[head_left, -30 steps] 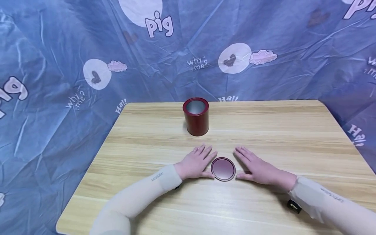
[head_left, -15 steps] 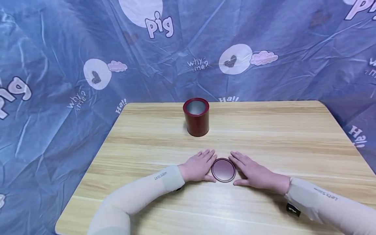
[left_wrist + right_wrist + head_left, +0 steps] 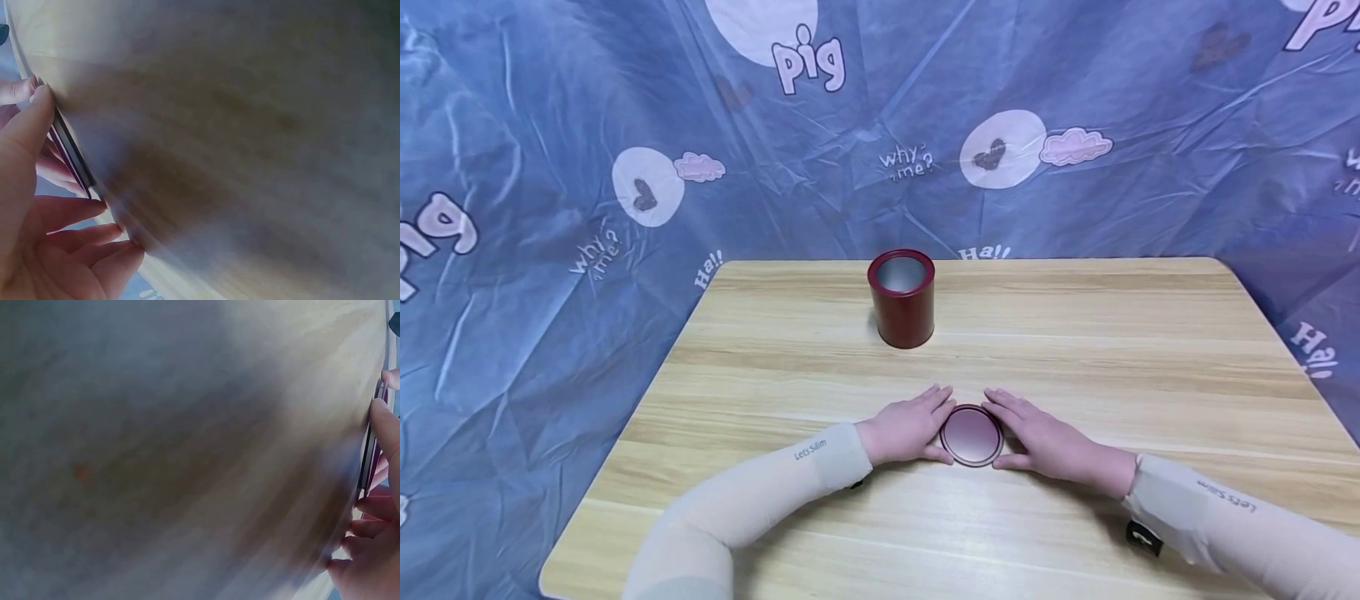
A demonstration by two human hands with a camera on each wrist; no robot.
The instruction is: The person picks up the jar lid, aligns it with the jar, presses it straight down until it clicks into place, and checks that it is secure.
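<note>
A round dark-red lid (image 3: 972,436) lies flat on the wooden table between my two hands. My left hand (image 3: 904,429) holds its left side, index finger by the far rim and thumb by the near rim. From the other side my right hand (image 3: 1048,442) holds it the same way. In the left wrist view, the lid (image 3: 72,153) appears edge-on between thumb and index finger of the left hand (image 3: 59,244). The right wrist view has the lid's dark edge (image 3: 369,453) alongside the right hand (image 3: 372,550). Fingertips of both hands rest at the tabletop.
Behind the hands, an uncovered dark-red can (image 3: 905,312) stands upright near the table's (image 3: 1112,333) far edge; its inside is silvery. A blue printed cloth (image 3: 820,183) hangs behind and beside the table.
Both hands have drawn inward, from spread flat beside the lid to fingers and thumbs at its rim. The lid and the can stay in place.
</note>
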